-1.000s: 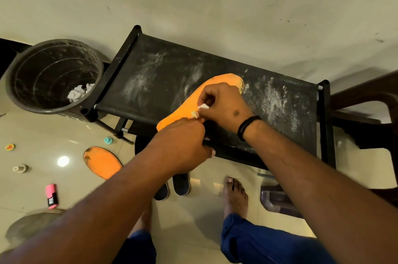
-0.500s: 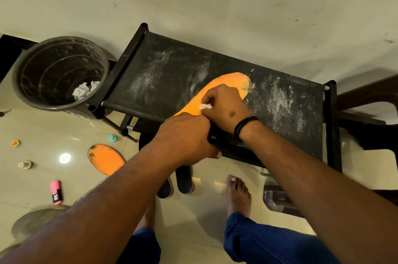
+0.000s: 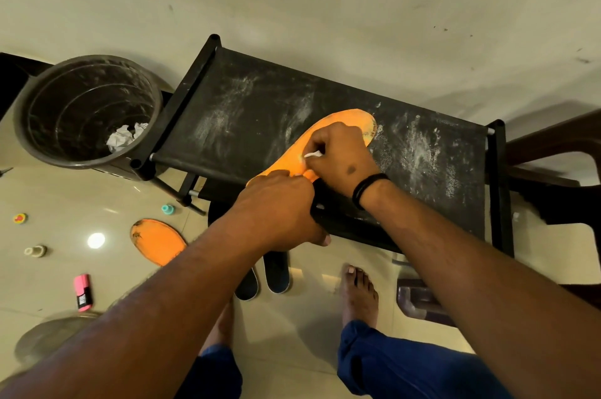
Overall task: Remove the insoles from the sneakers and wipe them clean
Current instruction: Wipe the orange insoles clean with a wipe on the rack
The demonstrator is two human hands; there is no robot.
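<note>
An orange insole (image 3: 353,122) lies slanted on the dusty black rack top (image 3: 247,112). My right hand (image 3: 338,154) presses down on its middle, pinching a small white wipe (image 3: 313,155) between the fingers. My left hand (image 3: 276,210) grips the insole's near end at the rack's front edge, fingers curled. A second orange insole (image 3: 156,240) lies on the floor to the left. Two dark sneakers (image 3: 276,271) stand on the floor under the rack, partly hidden by my left arm.
A dark bucket (image 3: 42,125) with crumpled white tissue (image 3: 125,136) stands left of the rack. A pink marker (image 3: 83,292) and small caps (image 3: 20,218) lie on the tiled floor. My bare feet (image 3: 359,294) stand below. A dark wooden chair (image 3: 553,151) is at the right.
My right hand has slid with the wipe up the insole toward its far end. My left hand keeps its hold on the near end.
</note>
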